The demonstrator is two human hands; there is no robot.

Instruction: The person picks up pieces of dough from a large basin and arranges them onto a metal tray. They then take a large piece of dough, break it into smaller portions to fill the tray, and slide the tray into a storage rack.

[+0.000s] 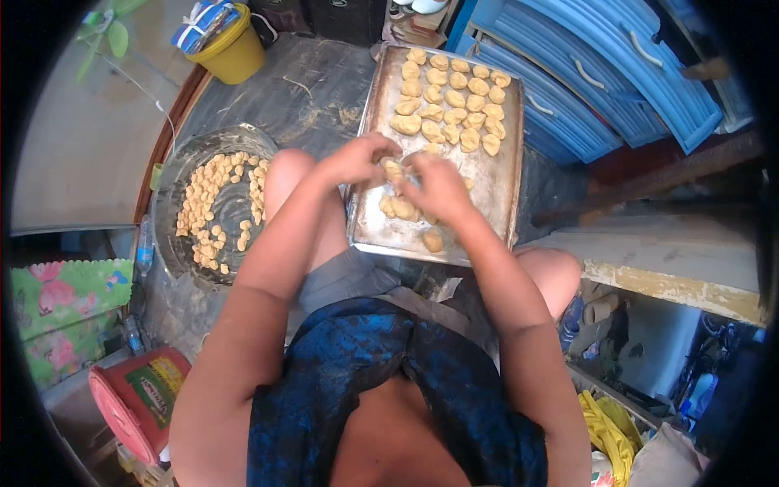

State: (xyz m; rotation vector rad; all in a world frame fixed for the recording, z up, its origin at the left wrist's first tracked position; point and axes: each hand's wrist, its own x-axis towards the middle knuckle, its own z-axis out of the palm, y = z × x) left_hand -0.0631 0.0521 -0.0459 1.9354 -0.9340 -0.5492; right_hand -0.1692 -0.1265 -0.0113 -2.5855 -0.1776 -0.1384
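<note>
A worn metal baking tray (507,195) lies in front of my lap, with rows of yellowish dough pieces (454,99) on its far half. Over its near half my left hand (361,159) curls its fingers against a small dough piece (393,170). From the other side my right hand (438,188) bends its fingers onto the same piece, partly hiding it. Just below lies a clump of dough (399,209), and a single round piece (432,239) sits near the tray's close edge. More dough shows partly behind my right hand.
To the left on the floor stands a wide round basin (166,235) with many small dough lumps. A yellow bucket (235,53) is at the far left. Blue drawers (568,73) border the tray's far right. A red-lidded tub (134,406) stands at lower left.
</note>
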